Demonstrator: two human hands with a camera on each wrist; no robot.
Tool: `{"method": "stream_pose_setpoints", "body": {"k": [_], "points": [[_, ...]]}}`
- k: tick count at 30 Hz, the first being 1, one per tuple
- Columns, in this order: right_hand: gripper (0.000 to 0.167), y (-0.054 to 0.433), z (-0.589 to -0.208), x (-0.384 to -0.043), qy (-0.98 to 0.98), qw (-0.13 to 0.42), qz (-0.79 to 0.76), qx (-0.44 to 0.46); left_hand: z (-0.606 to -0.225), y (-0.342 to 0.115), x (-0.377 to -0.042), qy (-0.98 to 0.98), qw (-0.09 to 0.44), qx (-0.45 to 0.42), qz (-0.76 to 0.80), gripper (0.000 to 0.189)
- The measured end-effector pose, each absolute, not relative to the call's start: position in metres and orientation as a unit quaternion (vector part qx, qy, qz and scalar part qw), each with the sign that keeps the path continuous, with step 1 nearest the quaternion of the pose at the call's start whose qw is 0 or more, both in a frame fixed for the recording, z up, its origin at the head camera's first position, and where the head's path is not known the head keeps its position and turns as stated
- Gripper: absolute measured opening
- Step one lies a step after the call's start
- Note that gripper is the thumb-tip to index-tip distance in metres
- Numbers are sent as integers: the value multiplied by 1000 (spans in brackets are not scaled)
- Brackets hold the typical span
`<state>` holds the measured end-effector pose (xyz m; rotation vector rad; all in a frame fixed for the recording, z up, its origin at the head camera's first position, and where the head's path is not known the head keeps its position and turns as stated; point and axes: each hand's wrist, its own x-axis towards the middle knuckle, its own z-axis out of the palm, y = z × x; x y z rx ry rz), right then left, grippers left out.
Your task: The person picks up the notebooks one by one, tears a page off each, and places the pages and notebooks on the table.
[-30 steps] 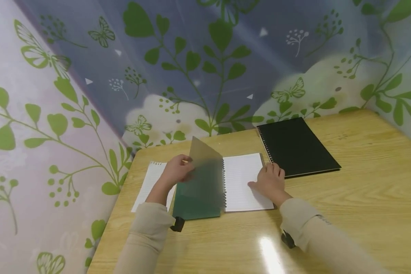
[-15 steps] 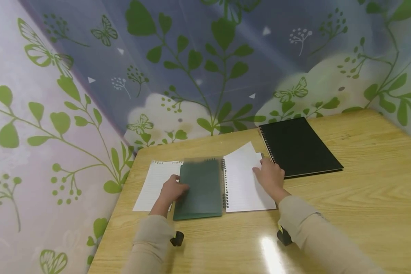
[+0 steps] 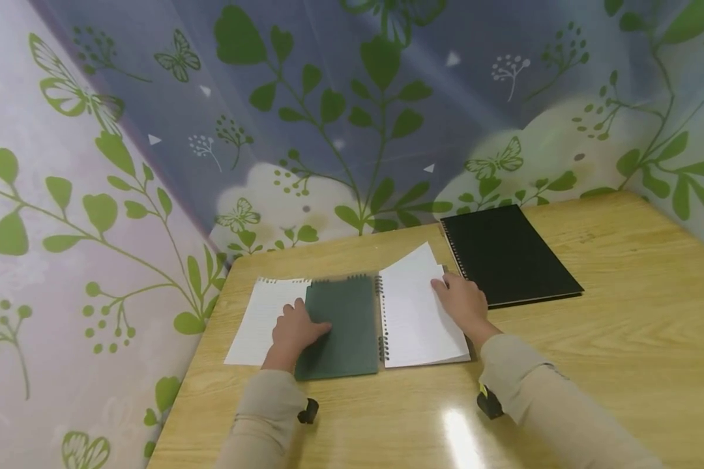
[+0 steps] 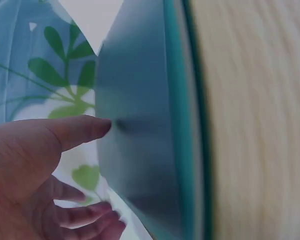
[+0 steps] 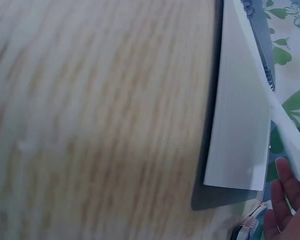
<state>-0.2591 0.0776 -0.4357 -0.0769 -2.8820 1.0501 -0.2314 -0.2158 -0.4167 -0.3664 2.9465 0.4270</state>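
A spiral notebook lies open, its dark green cover (image 3: 352, 326) folded out to the left and white lined pages (image 3: 407, 319) on the right. My left hand (image 3: 296, 329) rests at the cover's left edge, thumb extended onto it. In the left wrist view that thumb touches the smooth cover (image 4: 135, 95), with the other fingers loosely bent. My right hand (image 3: 465, 303) pinches the outer edge of a page, whose top corner stands raised. The right wrist view shows the lifted page (image 5: 287, 135) against the fingers (image 5: 285, 177), with more pages below.
A loose torn-edged lined sheet (image 3: 255, 326) lies left of the cover, partly under the left hand. A larger black spiral notebook (image 3: 507, 254) sits at the back right, close beyond the right hand. The wooden table (image 3: 610, 365) meets a leaf-patterned wall covering (image 3: 305, 117).
The translucent sheet that my left hand held upright has come down onto the green cover, and the hand has lowered with it. My right hand has taken a page edge and raised its corner.
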Motion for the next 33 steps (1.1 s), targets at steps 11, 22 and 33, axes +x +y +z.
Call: {"method": "stream_pose_setpoints", "body": {"k": [11, 22, 33], "points": [[34, 73, -425, -260, -923, -4, 382, -37, -408, -166, -258, 982, 111, 70, 133, 63], [33, 79, -435, -269, -921, -5, 387, -48, -425, -155, -275, 984, 134, 43, 105, 67], [43, 85, -452, -273, -913, -91, 395, -36, -421, -148, -274, 969, 188, -15, 160, 70]]}}
